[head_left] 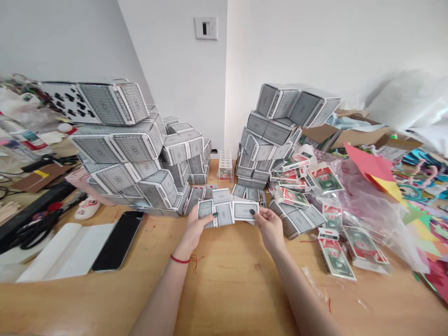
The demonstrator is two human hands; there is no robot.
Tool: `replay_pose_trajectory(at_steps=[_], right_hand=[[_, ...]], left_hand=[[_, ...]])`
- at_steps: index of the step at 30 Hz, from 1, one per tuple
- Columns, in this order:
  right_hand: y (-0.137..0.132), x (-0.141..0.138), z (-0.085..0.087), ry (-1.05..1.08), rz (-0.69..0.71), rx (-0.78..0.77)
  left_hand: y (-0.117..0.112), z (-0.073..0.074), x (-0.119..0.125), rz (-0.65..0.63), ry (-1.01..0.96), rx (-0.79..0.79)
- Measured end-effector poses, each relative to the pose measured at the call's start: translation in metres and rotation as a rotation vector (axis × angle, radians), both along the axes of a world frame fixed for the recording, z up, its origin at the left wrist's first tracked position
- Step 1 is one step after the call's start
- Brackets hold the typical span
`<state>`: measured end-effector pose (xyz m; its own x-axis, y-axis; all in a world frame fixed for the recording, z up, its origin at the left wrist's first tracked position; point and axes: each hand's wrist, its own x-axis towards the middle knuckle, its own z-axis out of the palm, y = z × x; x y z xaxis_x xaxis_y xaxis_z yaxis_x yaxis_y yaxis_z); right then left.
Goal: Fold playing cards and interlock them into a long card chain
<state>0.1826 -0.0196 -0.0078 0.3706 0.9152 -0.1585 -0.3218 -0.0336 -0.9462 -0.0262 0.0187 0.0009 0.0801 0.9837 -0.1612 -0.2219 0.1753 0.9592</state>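
Note:
My left hand [196, 228] and my right hand [268, 226] together hold a joined strip of grey-backed playing cards [227, 212] just above the wooden table [224, 289]. The left thumb pinches the strip's left end and the right thumb and fingers pinch its right end. A red thread bracelet [180, 259] sits on my left wrist. Right behind the strip lie more folded card pieces [224, 193]. A tall pile of card-built boxes [129, 149] rises at the left, and a second pile [280, 126] rises at the right.
A black phone [118, 240] lies on white paper [66, 249] at the left, with black scissors [31, 231] beyond. Red-and-green card packs [336, 256] are scattered at the right beside clear plastic wrap [367, 205], coloured paper [381, 175] and a cardboard box [346, 133].

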Motion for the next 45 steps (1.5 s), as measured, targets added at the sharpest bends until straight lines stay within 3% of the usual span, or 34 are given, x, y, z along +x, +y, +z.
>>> replay_pose_trajectory(at_steps=[11,15,27,37,45], right_hand=[[-0.002,0.007,0.004,0.084,0.308,-0.080],[-0.003,0.011,0.007,0.061,0.337,-0.088],[-0.002,0.008,0.003,0.083,0.304,-0.102],[0.001,0.004,-0.003,0.262,0.299,-0.170],[-0.004,0.005,0.005,0.103,0.568,-0.112]], left_hand=[[0.000,0.001,-0.001,-0.003,0.012,0.003],[-0.003,0.004,0.001,-0.065,-0.011,0.028],[-0.005,0.009,0.005,-0.020,0.044,0.019],[-0.005,0.010,0.004,-0.053,0.005,-0.003],[-0.002,0.006,0.002,-0.042,0.109,0.039]])
